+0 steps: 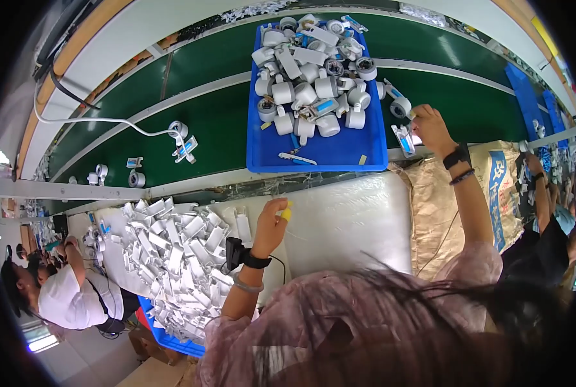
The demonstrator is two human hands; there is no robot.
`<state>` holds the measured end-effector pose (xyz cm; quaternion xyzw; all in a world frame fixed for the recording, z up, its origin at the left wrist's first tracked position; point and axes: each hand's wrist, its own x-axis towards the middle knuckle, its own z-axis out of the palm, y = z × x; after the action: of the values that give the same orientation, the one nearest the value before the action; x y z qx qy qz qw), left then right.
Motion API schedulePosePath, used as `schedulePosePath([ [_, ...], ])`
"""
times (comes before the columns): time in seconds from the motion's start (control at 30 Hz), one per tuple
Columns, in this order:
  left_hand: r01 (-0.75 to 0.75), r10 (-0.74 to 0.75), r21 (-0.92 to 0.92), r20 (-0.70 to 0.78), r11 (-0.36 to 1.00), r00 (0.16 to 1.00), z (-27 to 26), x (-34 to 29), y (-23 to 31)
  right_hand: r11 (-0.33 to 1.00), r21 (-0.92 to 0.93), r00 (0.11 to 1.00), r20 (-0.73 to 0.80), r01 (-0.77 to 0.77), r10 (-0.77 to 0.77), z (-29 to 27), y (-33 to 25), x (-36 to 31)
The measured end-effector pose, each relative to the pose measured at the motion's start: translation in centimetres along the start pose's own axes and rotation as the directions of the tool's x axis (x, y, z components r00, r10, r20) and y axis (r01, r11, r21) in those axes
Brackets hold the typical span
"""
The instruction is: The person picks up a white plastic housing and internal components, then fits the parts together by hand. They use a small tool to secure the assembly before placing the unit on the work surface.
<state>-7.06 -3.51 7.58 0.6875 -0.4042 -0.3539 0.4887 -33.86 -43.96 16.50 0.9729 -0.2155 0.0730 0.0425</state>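
My right hand [433, 131] reaches over the green conveyor belt, right of the blue tray. Its bent fingertips meet the edge of a white cylindrical part [400, 107] that has a flat arm. Just below that hand is another white part with a blue strip [403, 140]. My left hand [271, 227] is raised over the white work surface, its fingers curled together, with a yellow finger cover showing. Whether anything small sits within those fingers is hidden. Beside my left wrist lies a heap of white plastic covers [178, 258].
The blue tray [317, 166] holds many white cylindrical parts. Loose parts [183, 142] and a white cable [101, 120] are on the belt's left. A brown paper sack [429, 213] lies near my right arm. Other people sit at left [75, 297] and right [539, 248].
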Motion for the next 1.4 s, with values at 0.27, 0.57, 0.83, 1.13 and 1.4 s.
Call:
schedulePosePath([
  [0.27,-0.27,0.271,-0.026,0.103,0.963,0.957,2.7,0.5,7.2,0.575,0.791,0.971,0.235,-0.212,0.034,-8.1,-10.7,-5.5],
  [0.57,0.355,0.018,-0.46,0.63,0.814,0.776,5.2,-0.8,7.6,0.309,0.95,0.989,0.078,-0.036,-0.124,-7.6,-22.8,-7.6],
  [0.83,0.066,0.016,-0.175,0.43,0.982,0.903,2.7,-3.6,9.8,0.852,0.523,0.992,-0.114,0.017,0.05,-6.5,-26.0,-8.8],
  [1.13,0.159,-0.037,-0.551,0.227,0.819,0.973,4.2,-3.8,9.4,0.433,0.887,0.914,-0.03,-0.162,0.404,-5.9,-28.4,-9.3],
  [1.4,0.166,-0.043,-0.483,0.255,0.86,0.966,4.5,-4.0,10.1,0.671,0.738,0.918,-0.312,0.071,0.246,-5.2,-28.9,-8.9],
])
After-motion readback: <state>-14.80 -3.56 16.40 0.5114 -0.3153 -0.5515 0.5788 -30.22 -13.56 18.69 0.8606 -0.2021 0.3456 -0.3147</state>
